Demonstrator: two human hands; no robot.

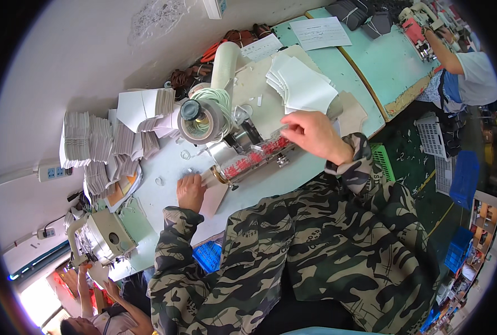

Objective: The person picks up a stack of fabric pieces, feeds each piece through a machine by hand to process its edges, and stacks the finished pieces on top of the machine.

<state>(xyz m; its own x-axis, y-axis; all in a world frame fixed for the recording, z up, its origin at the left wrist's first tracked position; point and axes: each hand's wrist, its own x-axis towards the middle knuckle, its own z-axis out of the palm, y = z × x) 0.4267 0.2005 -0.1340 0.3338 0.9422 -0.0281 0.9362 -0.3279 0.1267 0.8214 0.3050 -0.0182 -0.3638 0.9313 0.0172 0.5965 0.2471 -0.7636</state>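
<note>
A beige table machine (226, 67) stands before me, with a dark round knob and a coil of pale green line on its head. Along its near side runs a bar with red markings (254, 160). My left hand (191, 193) is by the bar's left end, fingers bent and close together, beside a pale flat piece (215, 200) that lies partly under the machine. At the bar's right end, my right hand (313, 135) has its thumb and fingers drawn together; what they hold, if anything, is hidden. Just beyond it lie fanned white sheets (304, 86).
Tall stacks of pale cut pieces (76, 139) fill the table's left side. A second machine (107, 237) with a person is at lower left, and another person (477, 78) works at far right. A green basket (381, 162) stands right of my sleeve.
</note>
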